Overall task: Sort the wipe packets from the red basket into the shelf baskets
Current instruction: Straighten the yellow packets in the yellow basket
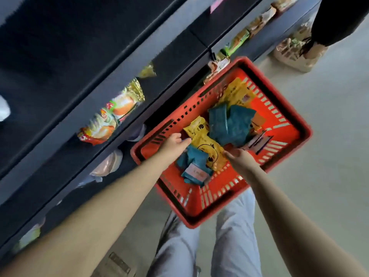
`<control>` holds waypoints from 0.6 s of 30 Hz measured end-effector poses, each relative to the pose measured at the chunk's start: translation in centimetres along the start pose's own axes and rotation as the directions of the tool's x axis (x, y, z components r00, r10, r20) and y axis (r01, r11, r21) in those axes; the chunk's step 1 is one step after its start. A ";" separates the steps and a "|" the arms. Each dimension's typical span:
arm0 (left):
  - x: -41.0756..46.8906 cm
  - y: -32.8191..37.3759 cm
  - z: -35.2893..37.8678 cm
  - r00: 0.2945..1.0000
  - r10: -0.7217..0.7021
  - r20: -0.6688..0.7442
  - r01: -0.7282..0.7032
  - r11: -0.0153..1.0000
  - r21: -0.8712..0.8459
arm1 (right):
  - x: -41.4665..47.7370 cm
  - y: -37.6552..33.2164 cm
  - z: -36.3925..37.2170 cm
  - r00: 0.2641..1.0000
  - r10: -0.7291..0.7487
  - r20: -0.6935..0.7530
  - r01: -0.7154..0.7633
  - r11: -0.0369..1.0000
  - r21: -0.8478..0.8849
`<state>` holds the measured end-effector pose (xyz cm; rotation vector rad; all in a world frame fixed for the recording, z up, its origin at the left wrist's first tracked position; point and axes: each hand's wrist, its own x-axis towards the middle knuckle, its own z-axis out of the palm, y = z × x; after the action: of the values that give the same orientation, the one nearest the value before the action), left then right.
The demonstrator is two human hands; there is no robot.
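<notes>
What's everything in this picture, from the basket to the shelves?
red plastic basket: one, red, on the pale floor beside the shelves
yellow wipe packets: at least two, yellow, in the basket, middle and far end
teal wipe packets: several, teal, in the basket, piled at the middle and near end
dark shelves: dark blue-grey, along the left
snack packets: several, orange, green and gold, along the shelf edges
beige shoe: one, beige, another person's, far right on the floor
pale trousers: the wearer's legs, below the basket
left hand: reaching into the basket, fingers extended towards the yellow packet
right hand: at that packet's other side; grip unclear
</notes>
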<state>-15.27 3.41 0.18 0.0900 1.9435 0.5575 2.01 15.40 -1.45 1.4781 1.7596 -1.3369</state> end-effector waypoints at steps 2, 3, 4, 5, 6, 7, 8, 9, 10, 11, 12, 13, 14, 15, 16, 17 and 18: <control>2.6 0.3 1.3 0.998 -0.056 -0.009 0.055 0.998 -0.038 | 2.5 0.8 0.8 0.998 0.058 0.033 -0.059 0.997 0.052; 3.6 0.4 1.9 0.996 -0.083 -0.011 0.082 0.996 -0.046 | 3.3 0.9 1.2 0.995 0.080 0.060 -0.084 0.993 0.078; 4.5 0.6 2.4 0.994 -0.111 -0.013 0.110 0.992 -0.061 | 4.0 1.1 1.5 0.992 0.092 0.091 -0.100 0.991 0.087; 5.3 0.9 2.8 0.990 -0.143 -0.008 0.142 0.986 -0.087 | 4.7 1.3 1.8 0.989 0.096 0.113 -0.106 0.991 0.086; 6.2 1.0 3.2 0.983 -0.182 -0.004 0.180 0.975 -0.134 | 5.5 1.4 2.0 0.988 0.092 0.125 -0.101 0.992 0.074; 7.1 1.0 3.5 0.973 -0.229 0.003 0.226 0.954 -0.198 | 6.1 1.6 2.2 0.986 0.087 0.139 -0.096 0.994 0.057; 7.7 0.9 3.6 0.962 -0.274 0.019 0.268 0.924 -0.273 | 6.7 1.7 2.5 0.985 0.080 0.155 -0.086 0.996 0.038; 8.2 0.9 3.6 0.953 -0.300 0.040 0.295 0.891 -0.344 | 7.1 1.7 2.7 0.983 0.071 0.167 -0.077 0.997 0.025; 8.8 0.8 3.8 0.950 -0.306 0.059 0.302 0.863 -0.404 | 7.6 1.7 2.9 0.984 0.062 0.170 -0.066 0.998 0.021; 9.4 0.8 3.9 0.952 -0.296 0.077 0.298 0.843 -0.449 | 8.1 1.7 3.1 0.983 0.057 0.172 -0.061 0.998 0.016; 9.8 0.7 4.1 0.954 -0.287 0.086 0.292 0.827 -0.481 | 8.4 1.8 3.2 0.983 0.058 0.175 -0.061 0.998 0.013; 9.9 0.6 4.3 0.958 -0.275 0.086 0.280 0.819 -0.501 | 8.4 1.7 3.2 0.983 0.060 0.174 -0.063 0.998 0.011; 10.1 0.6 4.4 0.960 -0.269 0.075 0.269 0.819 -0.506 | 8.4 1.5 3.2 0.983 0.061 0.172 -0.064 0.998 0.013; 10.7 -0.2 4.7 0.954 -0.289 0.077 0.287 0.813 -0.507 | 8.8 1.7 3.8 0.981 0.074 0.178 -0.077 0.997 0.009; 11.1 -0.7 4.9 0.947 -0.315 0.068 0.307 0.815 -0.492 | 9.0 1.8 4.1 0.981 0.082 0.173 -0.085 0.996 0.007; 11.2 -0.8 4.9 0.940 -0.336 0.056 0.322 0.821 -0.471 | 8.9 1.7 4.1 0.983 0.081 0.164 -0.084 0.996 0.011; 11.0 -0.8 4.8 0.936 -0.348 0.049 0.331 0.828 -0.452 | 8.8 1.6 4.1 0.984 0.083 0.155 -0.087 0.996 0.015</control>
<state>-15.71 7.76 -11.05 -0.5608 1.7570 0.7582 -0.05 15.74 -11.07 1.4045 1.5723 -1.3913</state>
